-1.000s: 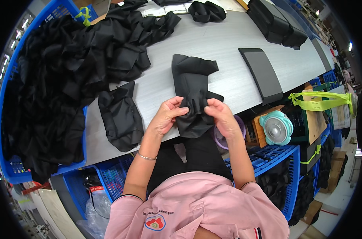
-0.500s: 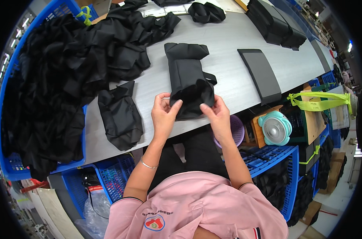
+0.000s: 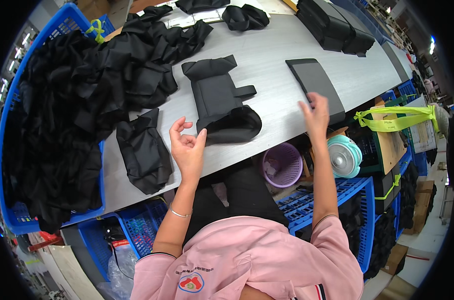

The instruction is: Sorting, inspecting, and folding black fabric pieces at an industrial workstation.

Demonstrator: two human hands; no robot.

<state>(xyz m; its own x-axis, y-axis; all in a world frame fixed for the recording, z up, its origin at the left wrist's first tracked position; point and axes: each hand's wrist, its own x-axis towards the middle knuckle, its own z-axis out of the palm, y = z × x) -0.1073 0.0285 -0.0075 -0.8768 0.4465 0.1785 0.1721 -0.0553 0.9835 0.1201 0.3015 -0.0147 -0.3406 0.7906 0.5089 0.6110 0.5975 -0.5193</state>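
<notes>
Too dark to see into: the inside of a soft black fabric pouch (image 3: 212,97), lying on the pale grey desk (image 3: 269,65) just beyond the left hand (image 3: 188,154). Left hand released, fingers loosely curled, thumb tip at the pouch's near left edge; touch impossible to confirm. Right hand (image 3: 317,118) blurred, also released, thumb and fingers parted over a flat dark grey rectangular panel (image 3: 312,75), hiding part of its left edge; contact unclear. Cut off by the upper edge: a crumpled black fabric piece (image 3: 202,5). On the pouch: creased flap (image 3: 209,68) at the far end, flat middle, short strap loop (image 3: 246,91) jutting right, rounded mouth (image 3: 239,125) gaping at the near end.
</notes>
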